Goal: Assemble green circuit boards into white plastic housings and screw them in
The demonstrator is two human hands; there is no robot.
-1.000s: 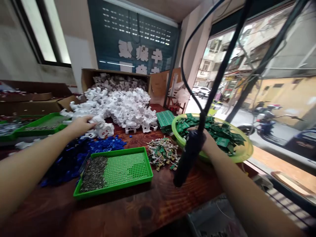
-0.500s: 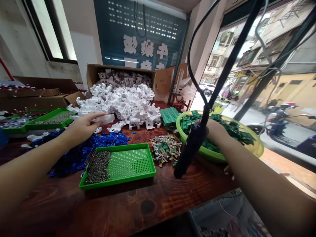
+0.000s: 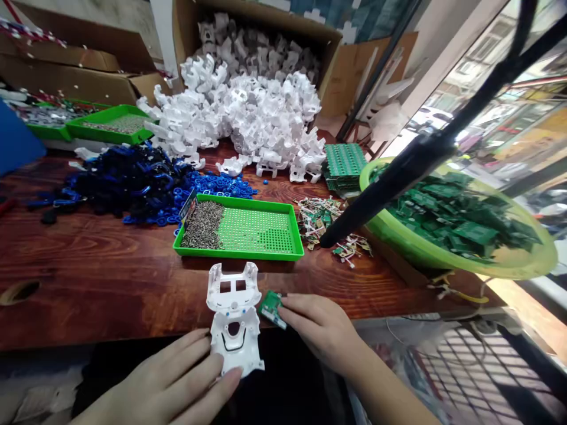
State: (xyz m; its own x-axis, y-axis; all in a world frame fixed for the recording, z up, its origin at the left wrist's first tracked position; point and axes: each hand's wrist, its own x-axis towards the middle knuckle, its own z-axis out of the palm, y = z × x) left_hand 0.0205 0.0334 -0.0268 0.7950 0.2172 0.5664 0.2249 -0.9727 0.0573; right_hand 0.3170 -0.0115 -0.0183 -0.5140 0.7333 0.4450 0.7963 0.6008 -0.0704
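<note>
My left hand [image 3: 177, 383] holds a white plastic housing part [image 3: 234, 319] at the near table edge, fingers closed on its lower end. My right hand [image 3: 316, 327] pinches a small green circuit board [image 3: 271, 308] right beside the housing's right side. A green tray [image 3: 241, 227] with small screws heaped at its left end lies just beyond the two hands. A black hanging tool [image 3: 390, 183] on a cable slants down over the table to the right of the tray.
A pile of white housings [image 3: 248, 118] spills from a cardboard box [image 3: 328, 41] at the back. Blue plastic rings [image 3: 128, 183] lie left. A yellow-green basin [image 3: 509, 265] of circuit boards stands right, with loose board scraps [image 3: 328, 218] and stacked green panels [image 3: 345, 165] nearby.
Both hands have drawn back from the far piles to the near table edge. The left now holds a white housing, the right a small green board. The view has tilted downward.
</note>
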